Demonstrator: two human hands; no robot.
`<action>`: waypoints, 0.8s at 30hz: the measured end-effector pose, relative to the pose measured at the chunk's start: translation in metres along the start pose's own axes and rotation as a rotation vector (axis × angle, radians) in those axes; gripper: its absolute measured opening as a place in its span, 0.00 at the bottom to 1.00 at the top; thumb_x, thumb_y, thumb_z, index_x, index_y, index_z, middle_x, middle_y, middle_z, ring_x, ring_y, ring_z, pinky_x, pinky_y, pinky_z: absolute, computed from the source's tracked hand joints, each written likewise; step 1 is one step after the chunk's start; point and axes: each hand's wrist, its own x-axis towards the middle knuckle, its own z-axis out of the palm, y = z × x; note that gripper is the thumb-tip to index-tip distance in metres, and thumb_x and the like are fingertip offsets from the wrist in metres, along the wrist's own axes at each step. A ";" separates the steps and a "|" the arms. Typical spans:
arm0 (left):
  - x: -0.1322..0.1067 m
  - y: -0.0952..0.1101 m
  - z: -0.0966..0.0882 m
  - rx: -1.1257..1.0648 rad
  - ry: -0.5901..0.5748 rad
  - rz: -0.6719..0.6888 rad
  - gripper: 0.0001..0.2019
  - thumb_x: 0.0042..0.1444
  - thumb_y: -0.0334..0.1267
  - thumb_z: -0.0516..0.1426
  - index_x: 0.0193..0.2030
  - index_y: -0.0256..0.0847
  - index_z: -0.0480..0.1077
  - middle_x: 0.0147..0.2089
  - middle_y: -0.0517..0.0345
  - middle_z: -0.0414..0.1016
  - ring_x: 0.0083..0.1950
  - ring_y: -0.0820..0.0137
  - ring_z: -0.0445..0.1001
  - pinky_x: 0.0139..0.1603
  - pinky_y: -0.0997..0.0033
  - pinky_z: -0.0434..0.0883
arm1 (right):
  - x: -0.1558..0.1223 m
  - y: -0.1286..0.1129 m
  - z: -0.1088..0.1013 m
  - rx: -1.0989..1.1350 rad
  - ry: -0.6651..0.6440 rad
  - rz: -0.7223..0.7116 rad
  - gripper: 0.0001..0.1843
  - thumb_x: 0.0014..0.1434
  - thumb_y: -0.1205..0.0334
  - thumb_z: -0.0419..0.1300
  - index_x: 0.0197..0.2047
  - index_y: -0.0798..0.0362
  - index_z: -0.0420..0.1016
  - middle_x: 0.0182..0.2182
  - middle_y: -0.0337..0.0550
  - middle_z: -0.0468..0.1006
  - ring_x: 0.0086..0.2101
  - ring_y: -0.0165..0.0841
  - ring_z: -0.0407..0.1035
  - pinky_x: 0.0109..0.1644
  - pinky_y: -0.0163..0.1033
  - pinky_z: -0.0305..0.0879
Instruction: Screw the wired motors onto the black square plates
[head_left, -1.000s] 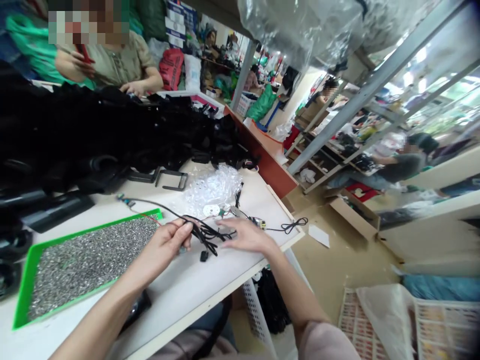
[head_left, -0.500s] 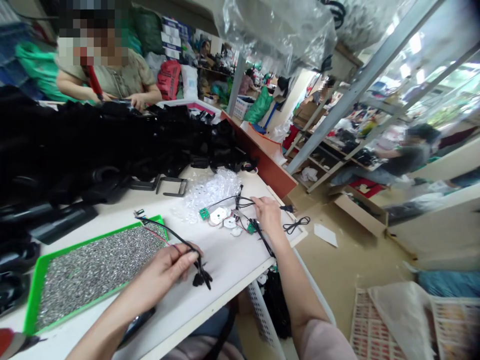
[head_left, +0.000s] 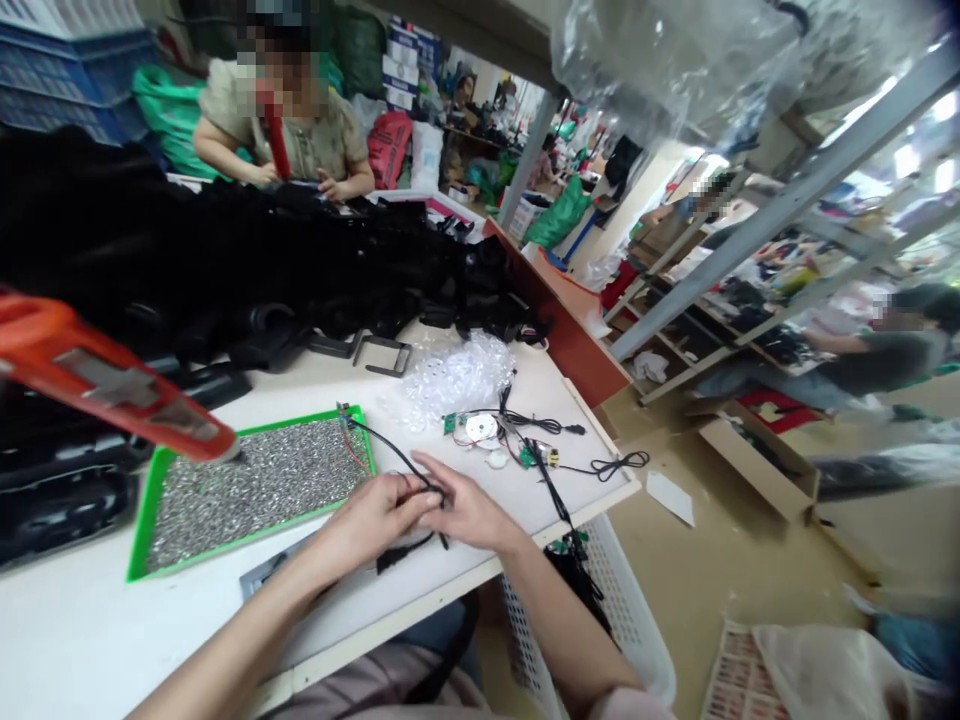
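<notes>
The left hand [head_left: 371, 520] pinches a thin black cable [head_left: 397, 460] clear of the white surface [head_left: 75, 625], while the right hand [head_left: 469, 515], fingers loosely open, steadies it.

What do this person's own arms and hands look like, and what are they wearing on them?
The left hand and right hand are bare, without gloves, and no watch or bracelet shows. The right arm runs into a pale pink sleeve at the picture's bottom edge; the left arm shows no sleeve.
</notes>
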 end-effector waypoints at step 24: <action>-0.144 -0.077 0.033 0.864 0.600 0.224 0.30 0.55 0.20 0.45 0.61 0.46 0.67 0.48 0.51 0.78 0.42 0.64 0.77 0.41 0.68 0.75 | 0.014 -0.043 0.060 -0.175 -0.177 0.044 0.31 0.56 0.52 0.63 0.62 0.49 0.67 0.55 0.48 0.75 0.54 0.41 0.70 0.60 0.50 0.65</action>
